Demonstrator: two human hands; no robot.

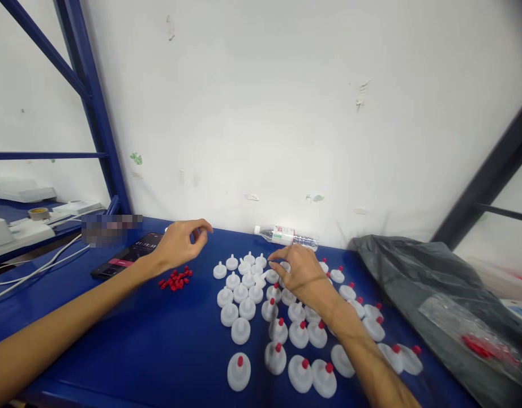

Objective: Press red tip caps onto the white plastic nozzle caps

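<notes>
Several white plastic caps (240, 293) stand in a cluster on the blue table (159, 345); those nearer me carry red tips (299, 333), those farther back have none. A small heap of loose red tips (176, 279) lies left of the cluster. My left hand (180, 242) hovers just above and behind that heap, fingers curled in a pinch; what they hold, if anything, is too small to see. My right hand (301, 275) rests over the cluster's far right part, fingers bent down onto the caps and closing on one uncapped cap (272, 275).
A clear water bottle (286, 236) lies on its side against the white wall. A dark phone (129, 256) lies at the left, by white cables (35, 271). A grey plastic bag (435, 289) with red pieces fills the right side. Blue shelf posts stand at both sides.
</notes>
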